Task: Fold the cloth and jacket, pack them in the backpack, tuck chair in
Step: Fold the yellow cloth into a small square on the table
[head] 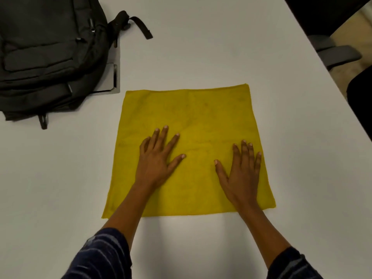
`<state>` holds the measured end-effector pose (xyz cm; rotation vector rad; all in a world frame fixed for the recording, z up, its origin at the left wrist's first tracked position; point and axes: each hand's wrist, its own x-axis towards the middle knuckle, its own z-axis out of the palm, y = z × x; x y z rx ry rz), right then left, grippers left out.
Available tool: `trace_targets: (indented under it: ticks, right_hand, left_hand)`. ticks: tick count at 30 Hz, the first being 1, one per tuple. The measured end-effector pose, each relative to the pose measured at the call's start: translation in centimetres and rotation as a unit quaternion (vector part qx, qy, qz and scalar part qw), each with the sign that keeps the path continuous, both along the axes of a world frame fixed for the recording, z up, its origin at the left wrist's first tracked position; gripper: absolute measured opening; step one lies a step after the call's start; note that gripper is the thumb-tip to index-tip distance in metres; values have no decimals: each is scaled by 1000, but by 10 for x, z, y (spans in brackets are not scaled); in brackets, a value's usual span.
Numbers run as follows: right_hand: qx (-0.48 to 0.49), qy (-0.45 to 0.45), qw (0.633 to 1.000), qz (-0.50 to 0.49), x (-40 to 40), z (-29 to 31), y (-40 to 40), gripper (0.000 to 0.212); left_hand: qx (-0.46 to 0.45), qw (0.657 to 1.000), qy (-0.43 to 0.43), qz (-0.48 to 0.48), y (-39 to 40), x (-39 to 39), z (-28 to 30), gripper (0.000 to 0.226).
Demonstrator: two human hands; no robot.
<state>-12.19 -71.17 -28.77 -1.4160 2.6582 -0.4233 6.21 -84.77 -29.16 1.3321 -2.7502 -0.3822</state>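
White table (201, 47) fills the view, with a yellow cloth (201, 109) spread flat and unfolded near its front edge. Both forearms reach forward from dark striped sleeves (100, 256). Left hand (157, 160) and right hand (241, 174) lie palm-down on the cloth, fingers spread, gripping nothing. A black backpack (46, 53) lies at the far left, apart from the cloth.

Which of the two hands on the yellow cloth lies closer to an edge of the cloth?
The right hand: its outer fingers nearly reach the right edge of the yellow cloth. The left hand rests well inside the left edge.
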Motion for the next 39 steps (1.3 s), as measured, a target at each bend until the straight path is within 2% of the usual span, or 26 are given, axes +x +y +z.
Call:
trace_targets:
  ticks: [2,5,8,14,21,25,29,35,39]
  right_hand:
    - [-18,2,999,33,10,4,-29,68]
    - [15,-34,986,162,27,4,-82,59]
    - [51,13,968,246,34,-7,-111,59]
    - [77,51,975,201,-8,-14,-134,70]
    - [76,19,996,28,-48,-14,-150,87]
    - [59,37,997,32,-49,-18,-150,86]
    - [59,52,996,42,-49,-20,-152,80]
    - [67,54,995,46,-49,-21,-152,75]
    - [68,48,996,44,-51,-19,-153,77]
  left_hand:
    - [-7,1000,-14,4,2,1,-2,69]
    - [-8,1000,-16,6,2,0,-4,66]
    - [-9,1000,-10,14,0,0,-6,62]
    - [-9,999,2,37,-3,0,-7,65]
    - [5,999,11,44,-5,-4,-3,65]
    - [-3,998,7,57,-14,-13,5,61]
    - [1,994,77,79,-57,-31,13,49]
    - [-2,996,38,78,-120,-10,-5,78]
    - [5,990,55,130,-127,-3,-9,93]
